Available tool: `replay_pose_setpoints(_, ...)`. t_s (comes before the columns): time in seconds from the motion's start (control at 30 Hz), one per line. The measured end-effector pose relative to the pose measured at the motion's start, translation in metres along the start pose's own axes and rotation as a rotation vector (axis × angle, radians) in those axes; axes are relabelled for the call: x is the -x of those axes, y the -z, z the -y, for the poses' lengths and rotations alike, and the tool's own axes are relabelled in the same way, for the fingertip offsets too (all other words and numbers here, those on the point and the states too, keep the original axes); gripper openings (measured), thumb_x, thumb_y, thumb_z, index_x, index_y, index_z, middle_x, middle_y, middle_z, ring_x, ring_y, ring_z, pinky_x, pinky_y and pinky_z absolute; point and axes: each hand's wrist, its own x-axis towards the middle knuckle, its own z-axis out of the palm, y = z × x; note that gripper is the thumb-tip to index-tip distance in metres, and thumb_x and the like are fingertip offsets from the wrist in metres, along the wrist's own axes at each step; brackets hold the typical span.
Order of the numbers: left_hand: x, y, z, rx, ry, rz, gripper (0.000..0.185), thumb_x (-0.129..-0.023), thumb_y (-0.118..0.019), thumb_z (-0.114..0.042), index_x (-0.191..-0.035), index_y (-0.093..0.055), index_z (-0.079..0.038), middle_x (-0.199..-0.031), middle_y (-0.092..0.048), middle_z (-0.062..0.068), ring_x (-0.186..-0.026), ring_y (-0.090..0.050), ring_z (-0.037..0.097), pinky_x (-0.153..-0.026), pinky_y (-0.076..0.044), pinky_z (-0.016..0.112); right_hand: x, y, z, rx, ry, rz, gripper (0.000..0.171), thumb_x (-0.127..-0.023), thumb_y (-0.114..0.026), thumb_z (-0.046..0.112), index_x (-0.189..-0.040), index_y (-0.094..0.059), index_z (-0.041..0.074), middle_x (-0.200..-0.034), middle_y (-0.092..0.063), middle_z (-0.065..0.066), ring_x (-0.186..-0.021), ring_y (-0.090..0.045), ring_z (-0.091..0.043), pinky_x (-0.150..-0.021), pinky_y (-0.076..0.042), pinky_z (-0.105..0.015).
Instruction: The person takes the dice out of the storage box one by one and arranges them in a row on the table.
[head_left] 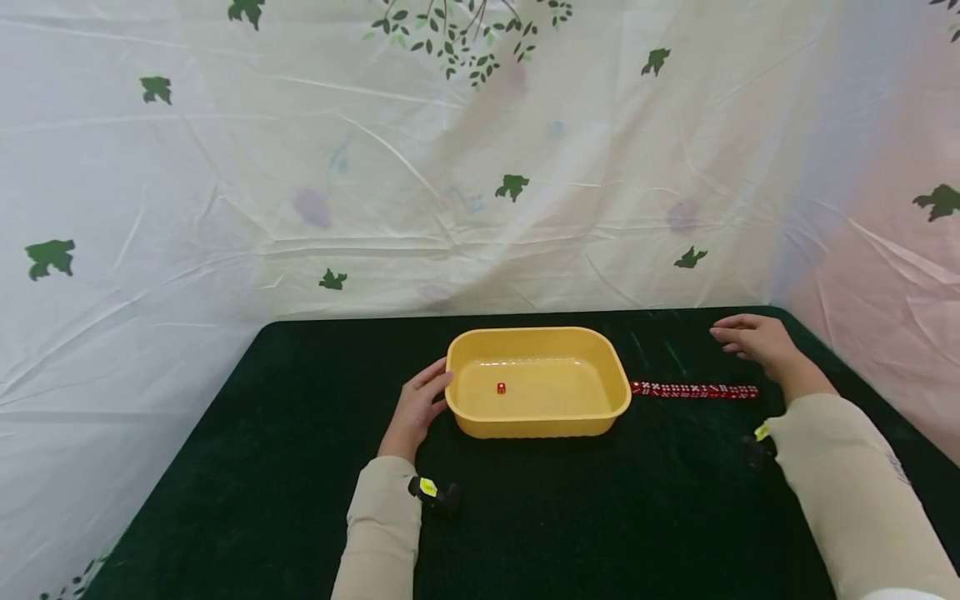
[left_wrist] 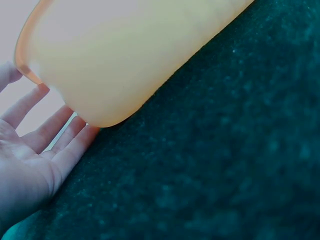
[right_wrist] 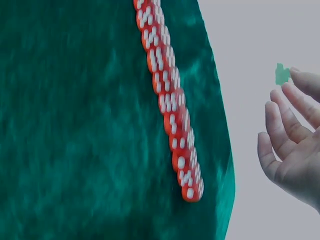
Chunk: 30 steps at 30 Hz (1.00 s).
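A yellow plastic basin (head_left: 540,427) stands on the dark green cloth, with one red die (head_left: 501,388) lying inside toward its left. My left hand (head_left: 417,406) is at the basin's left end; in the left wrist view its straight fingers (left_wrist: 75,142) touch the outer wall (left_wrist: 115,75). Right of the basin, a straight row of red dice (head_left: 697,390) with white pips runs sideways, its left end at the basin's wall. Beyond the row's right end my right hand (head_left: 757,340) is raised, fingers loosely bent and nothing held. The right wrist view shows that hand (right_wrist: 295,135) apart from the dice row (right_wrist: 167,102).
The green cloth-covered table (head_left: 585,517) reaches back to a pale hanging curtain (head_left: 420,208) printed with leaves. Each sleeve has a small black camera on its wrist, the left camera (head_left: 442,495) near the basin's front left.
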Motion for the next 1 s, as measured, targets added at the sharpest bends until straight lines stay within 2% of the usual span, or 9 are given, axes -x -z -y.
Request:
replay_pose_setpoints(0.1,0.0,0.0,0.0,0.0,-0.002,-0.004,0.038,-0.084,-0.056,-0.021,-0.121,-0.05,-0.014,-0.123,-0.046,0.004,-0.107,-0.045,0.021,-0.086,-0.039,0.039,-0.005,-0.01,0.013,-0.008,0.025,-0.015,0.057,-0.085,-0.05,0.039,-0.116,-0.044,-0.009,-0.104,-0.051,-0.016,-0.075,-0.054,-0.008,-0.071,-0.044,-0.032)
replay_pose_setpoints(0.23,0.0,-0.001,-0.001,-0.002,0.003,-0.011,0.038,-0.084,-0.056,-0.021,-0.121,-0.051,-0.014,-0.123,-0.046,0.004,-0.107,-0.045,0.02,-0.086,-0.039,0.039,-0.011,-0.023,0.027,-0.023,0.028,0.005,0.058,-0.085,-0.048,0.04,-0.117,-0.043,-0.008,-0.113,-0.044,-0.026,-0.088,-0.052,-0.024,-0.083,-0.038,-0.046)
replay_pose_setpoints(0.33,0.0,-0.001,-0.001,-0.006,0.007,-0.01,0.038,-0.084,-0.056,-0.021,-0.121,-0.05,-0.014,-0.124,-0.045,0.004,-0.107,-0.045,0.02,-0.086,-0.038,0.039,-0.016,-0.032,0.036,-0.022,0.032,0.028,0.056,-0.086,-0.047,0.038,-0.118,-0.041,-0.008,-0.116,-0.041,-0.027,-0.097,-0.045,-0.035,-0.086,-0.034,-0.049)
replay_pose_setpoints(0.53,0.0,-0.001,-0.001,-0.008,0.006,-0.009,0.038,-0.084,-0.056,-0.022,-0.121,-0.051,-0.015,-0.123,-0.045,0.004,-0.107,-0.045,0.02,-0.086,-0.038,0.039,-0.023,-0.05,0.052,-0.003,0.057,0.048,0.053,-0.086,-0.049,0.037,-0.118,-0.043,-0.005,-0.116,-0.043,-0.024,-0.096,-0.045,-0.034,-0.087,-0.036,-0.046)
replay_pose_setpoints(1.0,0.0,-0.001,0.0,0.001,0.004,-0.008,0.04,-0.083,-0.056,-0.02,-0.122,-0.05,-0.013,-0.123,-0.046,0.005,-0.107,-0.045,0.021,-0.085,-0.039,0.039,-0.033,-0.094,0.096,-0.079,0.097,0.134,0.042,-0.086,-0.053,0.027,-0.115,-0.048,-0.003,-0.113,-0.048,-0.02,-0.092,-0.048,-0.031,-0.085,-0.038,-0.042)
